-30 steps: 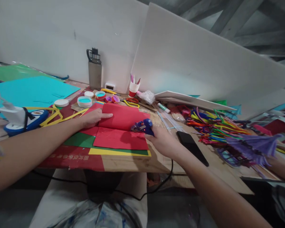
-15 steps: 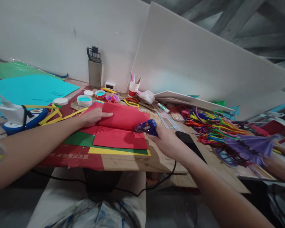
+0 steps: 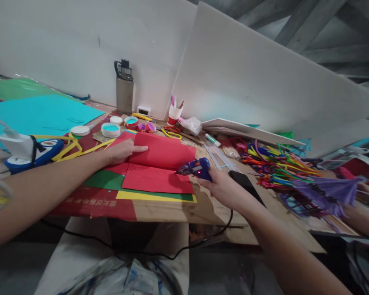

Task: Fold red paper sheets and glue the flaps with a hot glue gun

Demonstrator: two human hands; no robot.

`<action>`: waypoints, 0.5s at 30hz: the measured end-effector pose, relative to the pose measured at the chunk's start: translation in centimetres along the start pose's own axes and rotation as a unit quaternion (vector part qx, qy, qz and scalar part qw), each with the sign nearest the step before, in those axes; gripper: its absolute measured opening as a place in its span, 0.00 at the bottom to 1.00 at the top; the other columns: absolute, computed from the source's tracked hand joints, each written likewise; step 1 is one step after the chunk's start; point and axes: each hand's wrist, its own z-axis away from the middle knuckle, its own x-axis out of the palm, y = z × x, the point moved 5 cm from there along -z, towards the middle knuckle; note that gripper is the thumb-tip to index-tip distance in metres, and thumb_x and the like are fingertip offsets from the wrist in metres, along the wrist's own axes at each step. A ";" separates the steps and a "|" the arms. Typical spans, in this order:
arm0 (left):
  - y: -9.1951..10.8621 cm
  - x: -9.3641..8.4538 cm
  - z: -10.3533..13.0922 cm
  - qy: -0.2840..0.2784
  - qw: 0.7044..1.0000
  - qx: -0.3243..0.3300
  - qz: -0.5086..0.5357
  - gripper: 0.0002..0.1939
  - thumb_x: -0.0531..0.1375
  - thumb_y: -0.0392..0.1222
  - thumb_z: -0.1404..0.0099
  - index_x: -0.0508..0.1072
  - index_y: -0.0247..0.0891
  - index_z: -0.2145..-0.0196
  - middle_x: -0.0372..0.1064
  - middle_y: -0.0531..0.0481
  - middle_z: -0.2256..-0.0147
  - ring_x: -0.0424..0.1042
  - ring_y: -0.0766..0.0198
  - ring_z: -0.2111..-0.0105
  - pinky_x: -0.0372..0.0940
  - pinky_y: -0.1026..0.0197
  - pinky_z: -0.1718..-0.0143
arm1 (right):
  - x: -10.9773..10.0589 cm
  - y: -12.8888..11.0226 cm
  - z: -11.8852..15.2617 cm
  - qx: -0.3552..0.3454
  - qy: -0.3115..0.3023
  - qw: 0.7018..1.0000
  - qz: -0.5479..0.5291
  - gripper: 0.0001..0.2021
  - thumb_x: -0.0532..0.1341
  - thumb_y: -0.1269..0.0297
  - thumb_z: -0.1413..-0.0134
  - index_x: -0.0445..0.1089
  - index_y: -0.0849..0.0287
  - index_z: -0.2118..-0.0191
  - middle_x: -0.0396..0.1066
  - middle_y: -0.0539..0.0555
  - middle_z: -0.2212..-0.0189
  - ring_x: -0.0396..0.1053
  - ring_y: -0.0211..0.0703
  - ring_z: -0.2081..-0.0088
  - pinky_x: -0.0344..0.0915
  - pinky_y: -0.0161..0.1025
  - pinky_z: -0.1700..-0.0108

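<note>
Your right hand [image 3: 219,180] grips the hot-glue gun [image 3: 199,168] at the right edge of the folded red paper [image 3: 156,181] on the counter [image 3: 172,213]; your left hand [image 3: 122,151] steadies its raised flap [image 3: 166,150], pinching or not I cannot tell. The crease looks made; gluing seems unfinished, the flap unclosed.

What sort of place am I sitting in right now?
Probably a craft workshop or studio: the right hand holds what looks like a blue glue gun over red paper, and a pile of bright pipe cleaners lies to the right.
</note>
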 end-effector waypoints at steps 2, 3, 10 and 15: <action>0.0 0.0 0.0 0.003 1.000 0.004 -0.001 0.19 0.71 0.47 0.55 0.78 0.37 0.65 0.78 0.46 0.66 0.77 0.55 0.67 0.73 0.60 0.67 | -0.5 1.0 0.9 0.017 0.009 1.000 -0.007 0.15 0.56 0.60 0.44 0.67 0.59 0.52 0.72 0.54 0.67 0.69 0.45 0.65 0.62 0.38 0.64; 0.0 0.0 0.0 0.005 1.000 0.004 0.001 0.19 0.71 0.47 0.55 0.78 0.37 0.66 0.78 0.46 0.66 0.77 0.55 0.67 0.73 0.60 0.68 | -0.6 1.4 1.2 0.025 0.017 1.000 -0.009 0.15 0.55 0.61 0.44 0.67 0.59 0.52 0.72 0.54 0.68 0.69 0.45 0.65 0.63 0.38 0.64; -0.5 0.0 -0.4 -0.016 0.999 0.003 0.028 0.20 0.71 0.46 0.55 0.77 0.37 0.64 0.78 0.44 0.65 0.77 0.54 0.65 0.73 0.58 0.65 | -0.8 2.4 2.1 0.034 0.034 0.998 0.027 0.13 0.54 0.58 0.43 0.68 0.60 0.59 0.73 0.57 0.65 0.69 0.46 0.63 0.62 0.39 0.62; -0.7 -0.3 -0.7 -0.004 1.000 0.002 0.027 0.19 0.71 0.46 0.56 0.77 0.38 0.64 0.78 0.46 0.65 0.77 0.54 0.63 0.72 0.58 0.63 | -0.9 2.4 1.6 0.043 0.047 0.995 0.080 0.13 0.52 0.58 0.42 0.67 0.61 0.61 0.72 0.59 0.64 0.69 0.47 0.62 0.60 0.38 0.64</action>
